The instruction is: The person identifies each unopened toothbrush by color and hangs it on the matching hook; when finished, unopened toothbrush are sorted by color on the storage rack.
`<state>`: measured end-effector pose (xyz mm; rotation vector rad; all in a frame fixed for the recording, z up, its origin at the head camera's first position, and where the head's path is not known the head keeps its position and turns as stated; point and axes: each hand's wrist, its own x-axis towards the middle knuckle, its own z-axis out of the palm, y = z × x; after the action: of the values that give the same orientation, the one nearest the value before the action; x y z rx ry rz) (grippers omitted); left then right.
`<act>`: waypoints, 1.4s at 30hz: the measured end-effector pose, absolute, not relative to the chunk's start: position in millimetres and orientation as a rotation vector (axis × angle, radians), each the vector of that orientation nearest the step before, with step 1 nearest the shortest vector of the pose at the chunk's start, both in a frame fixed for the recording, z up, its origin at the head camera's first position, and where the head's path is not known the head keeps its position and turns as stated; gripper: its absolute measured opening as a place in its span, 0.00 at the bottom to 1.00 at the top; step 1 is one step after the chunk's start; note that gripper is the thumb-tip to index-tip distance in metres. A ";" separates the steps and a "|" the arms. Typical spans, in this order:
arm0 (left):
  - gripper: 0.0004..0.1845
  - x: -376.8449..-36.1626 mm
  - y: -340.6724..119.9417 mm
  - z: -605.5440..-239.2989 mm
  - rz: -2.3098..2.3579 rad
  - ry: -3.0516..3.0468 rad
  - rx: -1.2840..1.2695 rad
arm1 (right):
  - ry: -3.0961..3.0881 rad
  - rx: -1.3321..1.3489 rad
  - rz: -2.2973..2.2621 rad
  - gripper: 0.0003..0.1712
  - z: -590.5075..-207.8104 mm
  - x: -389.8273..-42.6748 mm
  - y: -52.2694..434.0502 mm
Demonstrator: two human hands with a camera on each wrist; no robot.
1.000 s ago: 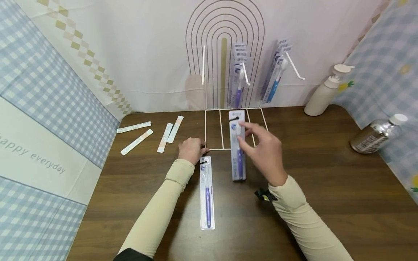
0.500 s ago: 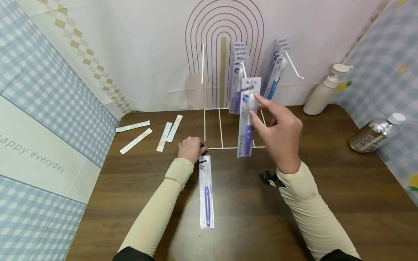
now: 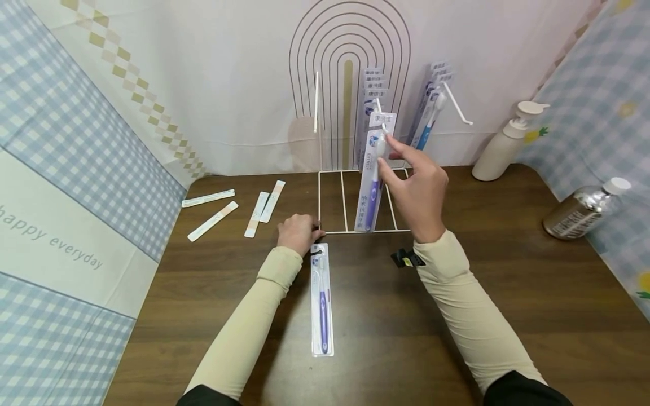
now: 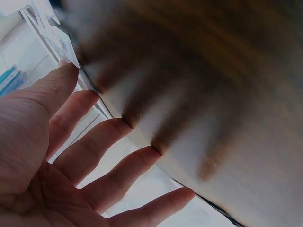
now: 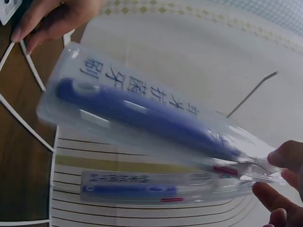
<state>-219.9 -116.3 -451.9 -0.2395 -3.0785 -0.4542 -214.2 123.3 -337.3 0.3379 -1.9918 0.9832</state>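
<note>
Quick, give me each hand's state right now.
Left hand: open, fingers resting on the table at the wire rack's base.
Right hand: pinching a packaged purple toothbrush.

Your head view is bright and even, bowed at its edges; both wrist views are blurred close-up.

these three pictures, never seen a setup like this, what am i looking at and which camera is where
No machine here: a person works with two bare hands, wearing three cameras. The wide picture comes from the head, looking down at a brown table. The other two come from the wrists.

The right hand pinches a packaged purple toothbrush near its top, holding it up by the middle hook of a white wire rack. More packs hang on the hooks. The left hand rests on the rack's front corner.

On the table lie another packaged toothbrush, four thin paper strips, a pump bottle and a silver bottle.
</note>
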 end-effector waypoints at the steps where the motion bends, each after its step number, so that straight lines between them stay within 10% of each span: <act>1: 0.14 -219.9 -116.0 -452.3 -0.456 -3.080 -0.239 | -1.993 0.326 0.982 0.21 -338.3 -218.2 122.6; 20: 0.12 -219.9 -114.2 -455.6 -0.480 -3.088 -0.242 | -2.028 0.264 0.990 0.22 -342.1 -265.0 123.6; 42: 0.11 -222.3 -118.4 -452.5 -0.476 -3.088 -0.250 | -2.471 0.492 1.142 0.13 -440.5 -190.9 82.1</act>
<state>-222.3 -118.4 -452.5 -0.2497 -3.0877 -0.4761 -190.9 82.1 -440.5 0.4921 -2.4711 1.1416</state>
